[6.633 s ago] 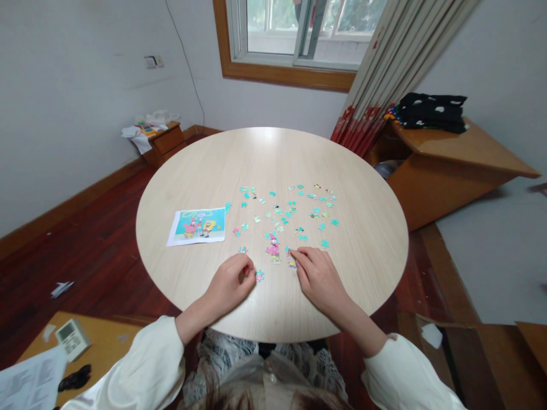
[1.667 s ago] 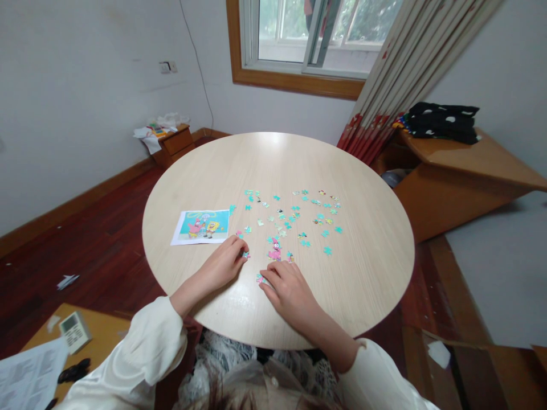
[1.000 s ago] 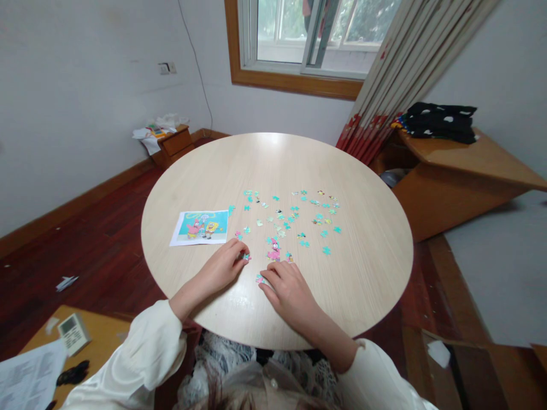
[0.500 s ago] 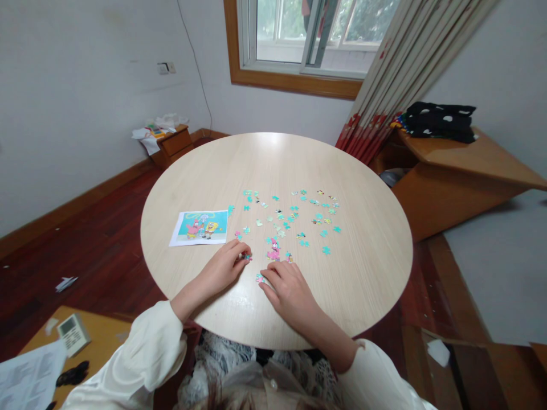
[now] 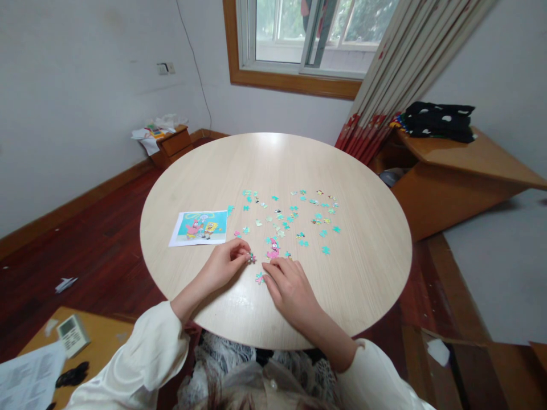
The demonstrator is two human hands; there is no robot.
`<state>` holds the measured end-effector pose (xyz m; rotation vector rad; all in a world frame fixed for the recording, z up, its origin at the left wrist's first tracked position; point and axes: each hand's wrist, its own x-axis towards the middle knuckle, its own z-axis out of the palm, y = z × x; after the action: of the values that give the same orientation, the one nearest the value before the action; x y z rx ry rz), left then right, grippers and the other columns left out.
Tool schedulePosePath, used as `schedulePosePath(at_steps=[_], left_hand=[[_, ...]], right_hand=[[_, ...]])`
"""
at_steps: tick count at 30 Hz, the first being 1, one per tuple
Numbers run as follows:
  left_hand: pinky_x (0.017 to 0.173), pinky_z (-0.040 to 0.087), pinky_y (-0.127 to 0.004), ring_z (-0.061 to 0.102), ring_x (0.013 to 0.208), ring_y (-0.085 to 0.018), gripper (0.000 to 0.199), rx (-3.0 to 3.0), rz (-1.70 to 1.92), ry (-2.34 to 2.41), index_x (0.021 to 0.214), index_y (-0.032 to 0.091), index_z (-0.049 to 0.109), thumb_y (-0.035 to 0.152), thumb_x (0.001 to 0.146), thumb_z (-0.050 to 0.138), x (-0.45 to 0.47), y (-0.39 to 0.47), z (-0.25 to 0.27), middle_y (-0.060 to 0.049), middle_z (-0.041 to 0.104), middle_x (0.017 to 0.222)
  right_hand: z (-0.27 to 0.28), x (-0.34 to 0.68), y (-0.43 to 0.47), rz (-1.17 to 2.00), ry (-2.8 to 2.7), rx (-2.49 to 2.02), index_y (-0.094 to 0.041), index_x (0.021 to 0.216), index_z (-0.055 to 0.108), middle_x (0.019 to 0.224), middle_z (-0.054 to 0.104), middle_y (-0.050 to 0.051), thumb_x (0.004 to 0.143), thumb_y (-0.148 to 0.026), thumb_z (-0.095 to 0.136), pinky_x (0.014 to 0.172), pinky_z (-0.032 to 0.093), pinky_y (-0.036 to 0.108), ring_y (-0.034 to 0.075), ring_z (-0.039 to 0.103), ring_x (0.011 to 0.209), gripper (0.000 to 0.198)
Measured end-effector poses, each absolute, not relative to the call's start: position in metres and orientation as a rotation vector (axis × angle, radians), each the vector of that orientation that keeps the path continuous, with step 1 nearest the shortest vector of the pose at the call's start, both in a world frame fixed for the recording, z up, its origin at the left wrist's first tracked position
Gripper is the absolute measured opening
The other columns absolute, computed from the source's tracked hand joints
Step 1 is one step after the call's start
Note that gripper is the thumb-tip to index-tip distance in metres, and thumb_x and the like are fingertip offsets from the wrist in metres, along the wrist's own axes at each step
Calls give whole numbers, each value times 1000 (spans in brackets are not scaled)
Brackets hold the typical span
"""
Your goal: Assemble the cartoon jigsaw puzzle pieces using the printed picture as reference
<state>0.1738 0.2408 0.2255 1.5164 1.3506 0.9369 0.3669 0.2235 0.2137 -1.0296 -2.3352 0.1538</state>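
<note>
Daylight is admitted by the window (image 5: 277,34) at top. Pale glare is cast on the table (image 5: 272,140); frame corners are stretched.

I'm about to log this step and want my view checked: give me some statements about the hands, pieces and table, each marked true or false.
1. The left hand holds a small puzzle piece at its fingertips. True.
2. The printed picture lies right of the loose pieces. False: the printed picture lies left of them.
3. A teal-and-pink piece lies by the right hand. True.
4. The table is square. False: the table is round.
</note>
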Motion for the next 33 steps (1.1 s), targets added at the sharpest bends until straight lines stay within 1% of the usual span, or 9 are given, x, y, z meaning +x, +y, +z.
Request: schedulePosePath(at_steps=[4,9,20,28,33], left_hand=[[73,50,-31,64,70,-16,4,1411,934,1297,79,16,58,20,81,57,175,242,229,-3,67,74],[76,52,-32,66,73,-17,5,1408,926,1318,81,15,61,17,81,56,175,242,230,-5,69,76],[82,52,-34,68,77,-17,14,1345,936,1352,88,14,64,8,78,55,177,243,227,-6,72,79],[79,52,-33,69,72,-17,11,1295,928,1368,86,14,63,11,79,56,175,246,228,-5,71,74],[70,50,-30,66,64,-15,10,1354,903,1396,85,14,63,11,79,55,173,255,230,-2,68,66]], right_hand=[[215,367,224,134,-2319,-1028,-13,110,62,96,65,10,93,-17,47,75,44,36,22,56,87,23],[215,368,223,130,-2324,-1028,-12,110,62,97,65,11,92,-17,48,75,44,36,23,57,88,23],[213,368,224,128,-2328,-1034,-13,112,61,97,65,11,93,-15,45,74,45,36,23,56,87,25],[216,373,225,116,-2305,-1037,-12,112,61,98,65,12,92,-13,45,75,46,37,23,56,88,26],[220,387,231,98,-2285,-1113,-13,113,61,97,65,12,92,-13,44,75,45,37,23,57,87,27]])
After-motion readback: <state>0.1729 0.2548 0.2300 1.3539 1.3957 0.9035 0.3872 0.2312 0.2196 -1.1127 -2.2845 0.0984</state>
